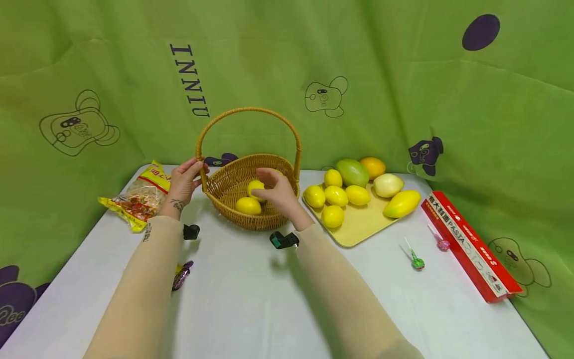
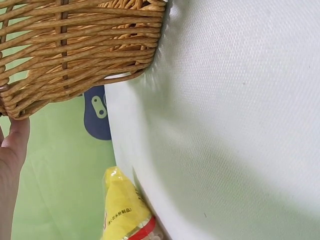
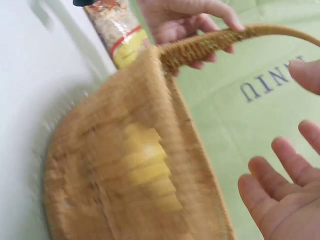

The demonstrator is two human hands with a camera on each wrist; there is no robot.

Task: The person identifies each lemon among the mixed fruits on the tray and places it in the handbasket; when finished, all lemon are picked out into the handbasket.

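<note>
A wicker basket (image 1: 233, 219) with a tall arched handle stands at the back of the table. My left hand (image 1: 183, 182) grips the foot of that handle on the left side; the right wrist view shows its fingers (image 3: 215, 10) around the wicker. Inside the basket lie lemons (image 1: 248, 206), some partly covered by my right hand (image 1: 279, 192). That hand hovers over the basket's right side with fingers spread and nothing in them, as the right wrist view confirms. Only part of the left hand (image 2: 11, 155) shows beneath the wicker in the left wrist view.
Right of the basket, a yellow tray (image 1: 354, 232) bears several lemons, a green mango (image 1: 352, 172) and other fruit. Farther right are two lollipops (image 1: 417, 262) and a red pasta box (image 1: 471, 247). At left lie a yellow food bag (image 1: 143, 197) and a purple-wrapped candy (image 1: 181, 276).
</note>
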